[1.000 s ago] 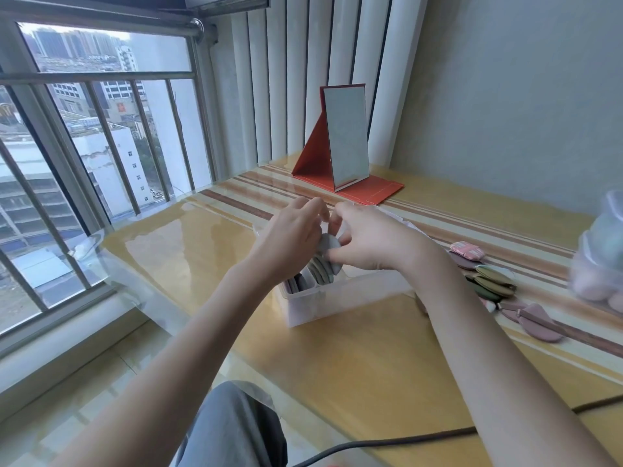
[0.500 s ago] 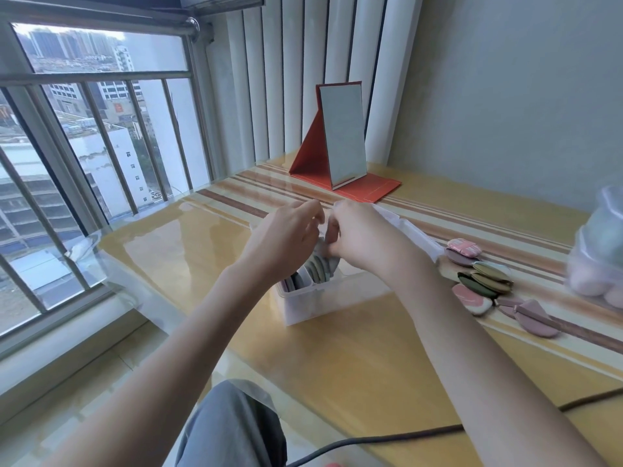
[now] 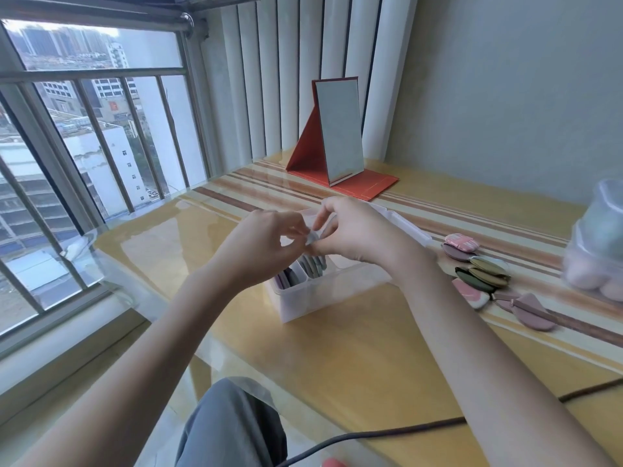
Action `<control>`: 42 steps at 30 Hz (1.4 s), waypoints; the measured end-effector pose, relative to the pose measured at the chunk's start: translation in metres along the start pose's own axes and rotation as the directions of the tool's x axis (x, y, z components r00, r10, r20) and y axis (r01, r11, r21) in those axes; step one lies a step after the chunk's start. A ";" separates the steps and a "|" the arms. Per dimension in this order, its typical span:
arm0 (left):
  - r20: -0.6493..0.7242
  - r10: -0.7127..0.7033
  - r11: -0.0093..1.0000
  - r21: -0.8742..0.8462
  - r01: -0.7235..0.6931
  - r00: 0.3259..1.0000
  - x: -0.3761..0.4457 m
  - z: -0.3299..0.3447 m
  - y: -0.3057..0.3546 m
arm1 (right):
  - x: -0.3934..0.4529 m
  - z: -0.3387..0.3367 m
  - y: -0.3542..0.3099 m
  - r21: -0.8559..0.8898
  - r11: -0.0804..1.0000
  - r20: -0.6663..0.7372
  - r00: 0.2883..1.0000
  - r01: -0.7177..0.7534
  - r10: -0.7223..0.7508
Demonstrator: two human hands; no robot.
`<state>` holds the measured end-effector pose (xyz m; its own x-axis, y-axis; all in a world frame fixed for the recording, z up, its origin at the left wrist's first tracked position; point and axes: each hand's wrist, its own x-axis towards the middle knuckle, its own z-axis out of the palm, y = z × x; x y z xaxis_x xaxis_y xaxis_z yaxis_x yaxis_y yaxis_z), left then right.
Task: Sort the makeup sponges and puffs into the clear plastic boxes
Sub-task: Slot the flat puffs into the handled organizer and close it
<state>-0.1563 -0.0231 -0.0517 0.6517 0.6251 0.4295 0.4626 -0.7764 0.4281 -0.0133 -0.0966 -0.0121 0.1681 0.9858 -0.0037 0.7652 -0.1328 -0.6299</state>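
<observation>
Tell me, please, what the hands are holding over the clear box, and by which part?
A small grey puff, pinched at its edges between the left hand and right hand fingertips.

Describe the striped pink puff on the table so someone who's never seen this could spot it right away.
Start at the red folding mirror by the wall, then look right of the clear plastic box to the loose puffs. The striped pink puff is the farthest one, stacked on a plain mauve puff; only it has white stripes.

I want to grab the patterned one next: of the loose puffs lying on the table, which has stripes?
The pink striped puff, farthest back in the group, resting on a plain mauve puff. The olive puffs and others nearer are unstriped.
</observation>
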 end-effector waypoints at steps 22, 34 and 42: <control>0.239 -0.115 0.948 0.317 0.035 0.964 0.011 0.001 0.008 | 0.001 -0.001 0.002 -0.218 0.975 -0.103 0.993 0.041 -0.065; 0.124 -0.077 0.956 0.292 0.038 0.989 0.013 0.011 0.007 | 0.005 0.004 0.007 -0.351 0.935 0.200 0.980 0.046 0.027; 0.148 -0.057 0.935 0.354 0.001 0.987 0.015 0.014 0.009 | 0.009 0.012 0.003 -0.484 0.874 0.195 0.979 0.043 0.060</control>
<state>-0.1340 -0.0221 -0.0522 0.7061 0.6497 0.2816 0.6462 -0.7538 0.1191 -0.0169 -0.0866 -0.0233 0.0893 0.9773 -0.1924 0.9768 -0.1237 -0.1750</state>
